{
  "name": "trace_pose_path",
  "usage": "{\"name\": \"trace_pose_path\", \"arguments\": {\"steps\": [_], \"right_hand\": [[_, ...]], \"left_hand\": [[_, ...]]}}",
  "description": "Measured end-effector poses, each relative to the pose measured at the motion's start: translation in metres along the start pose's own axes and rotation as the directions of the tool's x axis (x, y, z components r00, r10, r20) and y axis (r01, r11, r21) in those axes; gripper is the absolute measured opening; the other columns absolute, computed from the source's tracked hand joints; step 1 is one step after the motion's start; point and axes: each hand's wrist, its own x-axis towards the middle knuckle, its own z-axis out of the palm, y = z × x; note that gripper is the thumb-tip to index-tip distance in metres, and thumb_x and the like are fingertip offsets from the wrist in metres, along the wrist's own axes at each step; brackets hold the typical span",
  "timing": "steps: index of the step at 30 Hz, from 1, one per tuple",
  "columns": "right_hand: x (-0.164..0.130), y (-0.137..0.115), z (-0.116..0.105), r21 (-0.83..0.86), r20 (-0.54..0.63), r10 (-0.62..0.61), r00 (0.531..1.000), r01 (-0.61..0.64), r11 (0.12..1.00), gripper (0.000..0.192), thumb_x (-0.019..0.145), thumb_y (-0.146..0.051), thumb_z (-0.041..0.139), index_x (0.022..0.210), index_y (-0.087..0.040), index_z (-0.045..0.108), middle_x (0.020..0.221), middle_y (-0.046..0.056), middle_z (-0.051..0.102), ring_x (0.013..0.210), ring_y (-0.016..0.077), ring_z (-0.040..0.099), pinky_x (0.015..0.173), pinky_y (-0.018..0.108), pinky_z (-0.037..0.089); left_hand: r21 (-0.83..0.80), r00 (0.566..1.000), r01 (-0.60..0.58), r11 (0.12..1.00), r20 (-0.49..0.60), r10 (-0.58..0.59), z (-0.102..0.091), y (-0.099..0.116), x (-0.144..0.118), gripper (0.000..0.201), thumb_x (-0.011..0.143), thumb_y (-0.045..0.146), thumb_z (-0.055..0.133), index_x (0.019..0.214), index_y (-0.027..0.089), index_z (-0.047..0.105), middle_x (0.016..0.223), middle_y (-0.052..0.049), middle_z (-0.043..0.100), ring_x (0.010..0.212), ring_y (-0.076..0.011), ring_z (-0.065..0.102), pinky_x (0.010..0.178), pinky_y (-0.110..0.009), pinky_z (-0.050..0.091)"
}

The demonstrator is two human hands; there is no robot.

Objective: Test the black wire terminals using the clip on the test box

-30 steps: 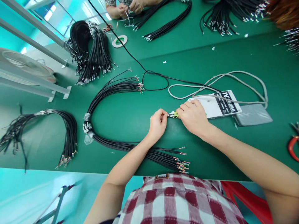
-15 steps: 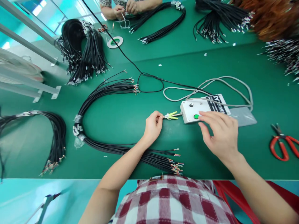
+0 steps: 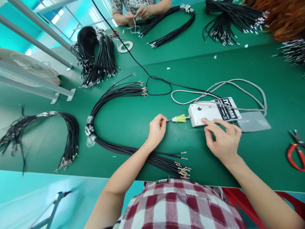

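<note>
My left hand point(image 3: 157, 128) is closed in a pinch on thin wire ends that come out between thumb and forefinger. These wires point(image 3: 169, 120) run into a yellow-green clip-like head point(image 3: 179, 118), smeared by motion, on the shaft of a white control box point(image 3: 195, 117). My right hand point(image 3: 224, 138) is open, its fingers spread. Its index fingertip rests on the box's front and covers most of the green button; other fingers touch the box's near edge. A bundle of black cables point(image 3: 124, 150) curves round on the left and passes under my left forearm.
Grey cord point(image 3: 258, 90) loops behind the box, above a grey plate point(image 3: 254, 121). Red-handled pliers point(image 3: 295, 156) lie far right. More cable bundles point(image 3: 71, 136) lie left and at the back. Across the table, a co-worker's hands point(image 3: 140, 14) handle a white strand near a tape roll point(image 3: 125, 47).
The yellow-green head showed separate prongs and is now a blur. My right index finger has come down over the green button. The whole view has shifted slightly.
</note>
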Motion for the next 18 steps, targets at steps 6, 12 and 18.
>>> {"name": "trace_pose_path", "arguments": {"steps": [6,12,18], "right_hand": [[-0.002,-0.017,-0.011,0.219,0.005,0.023,1.000,-0.023,0.975,0.019,0.088,-0.015,0.063,0.104,-0.025,0.063,0.114,0.005,0.075,0.113,0.0286,0.064,0.094,0.047,0.044],[-0.023,-0.029,-0.008,0.463,0.279,-0.034,0.960,-0.103,0.880,0.015,0.095,-0.019,0.055,0.106,-0.023,0.064,0.111,0.006,0.075,0.099,0.0224,0.070,0.085,0.040,0.053],[-0.024,-0.033,-0.002,0.511,0.383,-0.016,0.924,-0.198,0.837,0.015,0.097,-0.020,0.054,0.108,-0.023,0.064,0.108,0.005,0.074,0.100,0.0212,0.068,0.090,0.040,0.052]], "left_hand": [[-0.095,0.957,-0.018,0.995,-0.289,-0.010,-0.066,-0.013,0.052,0.016,0.092,0.024,0.056,0.078,0.016,0.056,0.064,0.005,0.053,0.057,-0.0074,0.049,0.055,-0.021,0.037],[0.059,0.817,-0.139,0.988,-0.557,0.148,-0.104,0.017,0.054,0.012,0.099,0.023,0.047,0.090,0.017,0.051,0.068,0.006,0.039,0.061,-0.0082,0.036,0.058,-0.021,0.032],[0.276,0.670,-0.457,0.845,0.732,0.123,-0.038,0.043,-0.065,0.018,0.097,0.016,0.046,0.089,0.018,0.063,0.086,-0.005,0.063,0.083,-0.0190,0.058,0.077,-0.032,0.048]]}}
